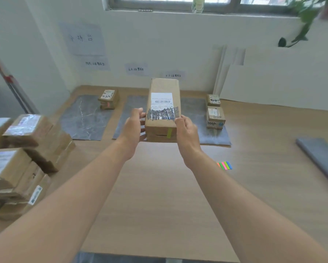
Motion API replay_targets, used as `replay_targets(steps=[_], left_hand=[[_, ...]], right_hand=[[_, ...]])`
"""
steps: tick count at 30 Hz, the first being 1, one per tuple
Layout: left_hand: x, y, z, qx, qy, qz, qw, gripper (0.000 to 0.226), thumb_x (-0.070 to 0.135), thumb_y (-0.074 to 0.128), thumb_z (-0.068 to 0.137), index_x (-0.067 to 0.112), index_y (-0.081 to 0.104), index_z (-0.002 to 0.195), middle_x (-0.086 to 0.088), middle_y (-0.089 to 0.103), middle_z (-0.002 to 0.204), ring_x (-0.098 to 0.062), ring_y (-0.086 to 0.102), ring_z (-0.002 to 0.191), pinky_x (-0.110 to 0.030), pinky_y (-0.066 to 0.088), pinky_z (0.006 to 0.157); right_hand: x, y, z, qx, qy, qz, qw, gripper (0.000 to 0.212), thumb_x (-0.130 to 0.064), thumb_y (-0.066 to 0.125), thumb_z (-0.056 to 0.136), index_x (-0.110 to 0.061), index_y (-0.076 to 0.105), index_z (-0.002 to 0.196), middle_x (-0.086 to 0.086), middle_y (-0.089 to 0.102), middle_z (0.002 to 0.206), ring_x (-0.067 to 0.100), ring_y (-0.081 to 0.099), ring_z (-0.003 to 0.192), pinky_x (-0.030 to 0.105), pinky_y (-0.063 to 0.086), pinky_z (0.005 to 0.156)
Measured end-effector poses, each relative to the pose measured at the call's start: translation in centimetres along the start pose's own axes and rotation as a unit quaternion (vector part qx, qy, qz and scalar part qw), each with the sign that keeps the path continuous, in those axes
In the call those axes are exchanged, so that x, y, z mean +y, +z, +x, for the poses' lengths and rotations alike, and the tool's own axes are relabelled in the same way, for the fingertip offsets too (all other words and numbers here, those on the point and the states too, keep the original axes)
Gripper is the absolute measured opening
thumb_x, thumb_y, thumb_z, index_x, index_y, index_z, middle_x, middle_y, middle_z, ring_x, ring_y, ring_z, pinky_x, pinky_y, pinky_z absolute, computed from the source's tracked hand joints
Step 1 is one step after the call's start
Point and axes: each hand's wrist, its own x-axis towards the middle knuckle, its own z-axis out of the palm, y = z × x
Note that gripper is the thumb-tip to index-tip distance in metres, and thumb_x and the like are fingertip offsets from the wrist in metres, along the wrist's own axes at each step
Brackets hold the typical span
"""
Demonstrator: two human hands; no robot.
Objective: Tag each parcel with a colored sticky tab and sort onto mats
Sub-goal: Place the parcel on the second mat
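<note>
I hold a long brown cardboard parcel [164, 88] over the middle grey mat [130, 111]. My left hand [133, 126] grips its left side and my right hand [186, 130] grips its right side. The parcel carries a white label with scribbled-over text and a yellow-green sticky tab [169, 133] on its near end. The left mat [85, 118] bears one small parcel [108, 99] with a reddish tab. On the right mat [214, 136] stand two small parcels [215, 116]. A strip of colored sticky tabs [224, 165] lies on the table to my right.
A pile of untagged brown parcels [22, 156] fills the table's left edge. A dark grey mat [322, 158] lies at the right edge. White boards [273, 82] lean on the back wall, with paper signs [136, 69] taped above the mats.
</note>
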Motion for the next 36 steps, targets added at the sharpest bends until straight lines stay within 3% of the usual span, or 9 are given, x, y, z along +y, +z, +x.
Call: replay_targets(steps=[6,11,14,22,26,29,32,34,36], left_hand=[[-1.3,2.1,8.2,0.034,0.006,0.022,0.999,0.032,0.032,0.036,0.103,0.020,0.064,0.092,0.002,0.066,0.086,-0.014,0.058,0.084,-0.031,0.046,0.083],[-2.9,3.0,15.6,0.051,-0.018,0.028,0.998,0.036,0.029,0.036,0.104,0.022,0.065,0.085,0.008,0.068,0.075,-0.016,0.056,0.083,-0.034,0.045,0.087],[-4.1,2.9,19.5,0.046,-0.036,0.037,0.998,0.036,0.032,0.036,0.102,0.026,0.065,0.082,0.019,0.067,0.060,-0.015,0.051,0.083,-0.033,0.036,0.085],[-7.3,1.0,29.9,0.044,-0.074,0.057,0.995,0.036,0.034,0.040,0.101,0.029,0.064,0.075,0.019,0.065,0.064,-0.015,0.055,0.089,-0.033,0.042,0.096],[-8.8,0.5,35.5,-0.001,-0.101,0.051,0.994,0.039,0.033,0.039,0.100,0.030,0.067,0.072,0.020,0.066,0.065,-0.017,0.054,0.090,-0.034,0.043,0.091],[-9.8,0.3,39.3,-0.008,-0.114,0.060,0.992,0.039,0.043,0.041,0.089,0.036,0.071,0.065,0.019,0.067,0.068,-0.016,0.056,0.091,-0.039,0.046,0.100],[-10.9,0.8,42.9,0.002,-0.126,0.048,0.991,0.034,0.051,0.041,0.078,0.030,0.068,0.084,0.011,0.069,0.084,-0.016,0.057,0.091,-0.041,0.046,0.102],[-11.5,1.5,45.2,0.009,-0.131,0.039,0.991,0.042,0.053,0.042,0.076,0.025,0.067,0.093,0.005,0.068,0.092,-0.017,0.058,0.091,-0.038,0.046,0.093],[-12.5,2.3,47.5,0.015,-0.133,0.036,0.990,0.049,0.054,0.042,0.076,0.022,0.069,0.099,0.004,0.069,0.095,-0.016,0.058,0.090,-0.036,0.045,0.088]], right_hand=[[2.4,1.6,8.9,-0.032,0.030,0.008,0.999,0.033,-0.050,0.043,0.084,-0.030,0.066,0.095,0.007,0.062,0.119,0.016,0.060,0.097,0.030,0.044,0.076],[4.5,3.2,15.6,-0.045,0.059,0.022,0.997,0.026,-0.040,0.044,0.093,-0.028,0.066,0.097,0.006,0.066,0.112,0.014,0.059,0.092,0.029,0.044,0.074],[5.7,4.2,18.5,-0.053,0.070,0.021,0.996,0.025,-0.036,0.044,0.094,-0.026,0.066,0.097,0.005,0.069,0.108,0.015,0.060,0.091,0.029,0.046,0.075],[8.7,8.7,26.6,-0.039,0.119,0.004,0.992,0.021,-0.032,0.045,0.100,-0.025,0.065,0.101,-0.008,0.064,0.099,0.006,0.057,0.086,0.025,0.040,0.070],[10.8,11.0,30.2,-0.010,0.143,0.003,0.990,0.026,-0.039,0.047,0.096,-0.033,0.066,0.113,-0.005,0.066,0.115,0.006,0.059,0.103,0.026,0.042,0.076],[11.8,12.4,33.0,-0.005,0.151,0.009,0.988,0.025,-0.036,0.046,0.098,-0.033,0.069,0.107,-0.006,0.067,0.112,0.003,0.059,0.102,0.024,0.043,0.078],[13.3,13.5,36.3,0.002,0.161,0.020,0.987,0.028,-0.035,0.046,0.100,-0.031,0.070,0.112,-0.007,0.068,0.117,0.010,0.060,0.109,0.027,0.044,0.082],[14.3,14.0,38.5,0.023,0.174,0.035,0.984,0.036,-0.035,0.047,0.101,-0.028,0.064,0.132,-0.011,0.063,0.131,0.008,0.056,0.120,0.027,0.043,0.096],[15.4,14.4,40.8,0.034,0.186,0.047,0.981,0.041,-0.034,0.046,0.102,-0.027,0.059,0.139,-0.011,0.060,0.138,0.008,0.052,0.128,0.031,0.040,0.109]])
